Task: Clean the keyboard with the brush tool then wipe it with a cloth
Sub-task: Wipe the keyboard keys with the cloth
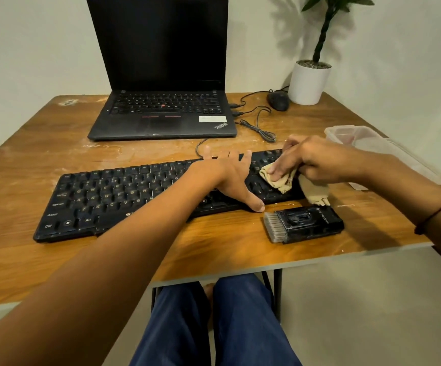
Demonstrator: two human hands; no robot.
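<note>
Blue-trousered knees sit under the worktop [55, 260] edge at six o'clock. Left hand [230, 178] lies flat, fingers spread, steadying the keyboard [103, 196]. Right hand [301, 159] grips the cloth [280, 183], pressing it on the keys at two o'clock. Brush tool [304, 224] rests set down just beside the keyboard's near edge, so brushing seems finished; the leftward keys look unwiped. Bare wood lies at nine o'clock; a plastic box [359, 138] crowds the right edge.

1 keyboard [114, 199], 1 brush [304, 224], 1 cloth [314, 192] — 2 hands: left [230, 178], right [304, 159].
</note>
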